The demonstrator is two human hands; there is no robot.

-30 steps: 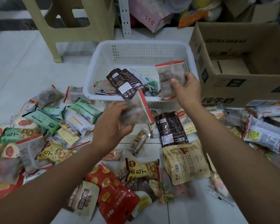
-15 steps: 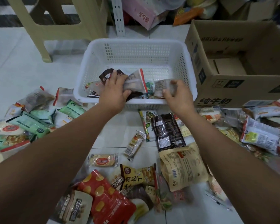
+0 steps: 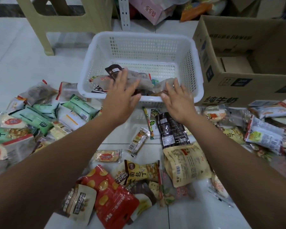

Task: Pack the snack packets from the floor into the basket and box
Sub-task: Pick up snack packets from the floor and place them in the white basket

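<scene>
White tiled floor (image 3: 20, 52), lit from above; beige plastic stool (image 3: 64, 22) at far left, clutter of bags along far edge.

Item 1: white plastic basket (image 3: 139, 39), perforated walls, at centre-far of floor. Held several snack pkts, all bunched at its near-left side; far and right parts of basket bottom bare. Dark brown pkt (image 3: 114, 71) topmost at back of pile.

Item 2: cardboard box (image 3: 234, 83), open top, just right of basket, touching or nearly so. Printed Chinese text on near wall. No pkts seen inside; inner flap visible.

Item 3: left hand (image 3: 122, 95), over basket's near rim, fingers spread, palm down, holding nothing. Fingertips touched or hovered just over a clear pkt w/ red edge (image 3: 139, 78) lying in basket; cannot tell which.

Item 4: right hand (image 3: 178, 98), also at near rim, fingers loosely extended, released, w/ another clear pkt (image 3: 163, 84) just beyond fingertips inside basket.

Item 5: loose snack pkts, many, on floor near basket and between arms. Green pkts (image 3: 79, 106) at left; black pkt (image 3: 171, 129) beneath right wrist; tan pouch w/ barcode (image 3: 185, 164) below it; red pouch w/ yellow dots (image 3: 109, 197) at near centre; yellow crouton pkt (image 3: 141, 171) beside it; small biscuit pkt (image 3: 106, 156) centre; clear-and-yellow pkt (image 3: 262, 136) at right edge.
</scene>
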